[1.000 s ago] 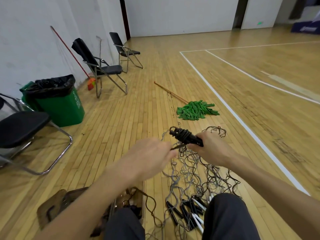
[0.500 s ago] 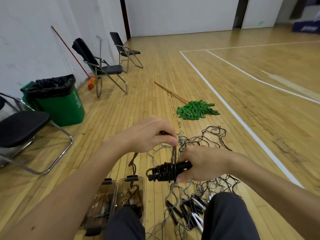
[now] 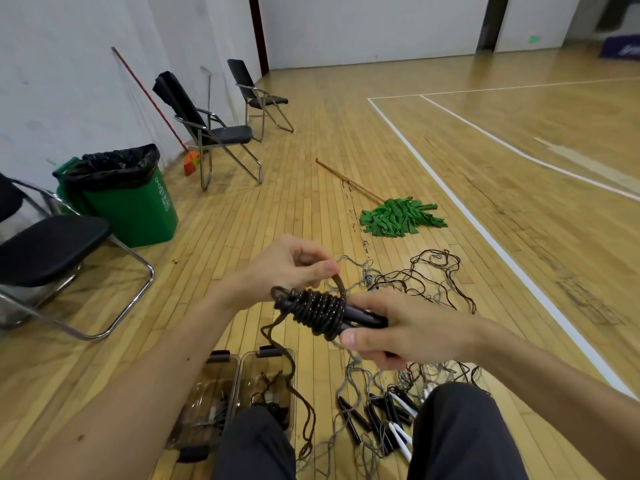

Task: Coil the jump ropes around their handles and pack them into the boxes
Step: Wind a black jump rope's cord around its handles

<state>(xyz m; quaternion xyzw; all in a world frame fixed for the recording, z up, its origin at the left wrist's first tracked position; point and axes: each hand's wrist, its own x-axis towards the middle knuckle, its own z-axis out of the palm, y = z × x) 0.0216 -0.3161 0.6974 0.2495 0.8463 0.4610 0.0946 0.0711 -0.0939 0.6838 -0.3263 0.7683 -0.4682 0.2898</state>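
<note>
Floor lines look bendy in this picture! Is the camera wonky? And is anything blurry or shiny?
In the head view the wide lens bows the white line, so it only looks curved; in the same view the floor far back shines pale with glare; the coiled rope is fairly sharp, but the boxes at the bottom look smeary.
</note>
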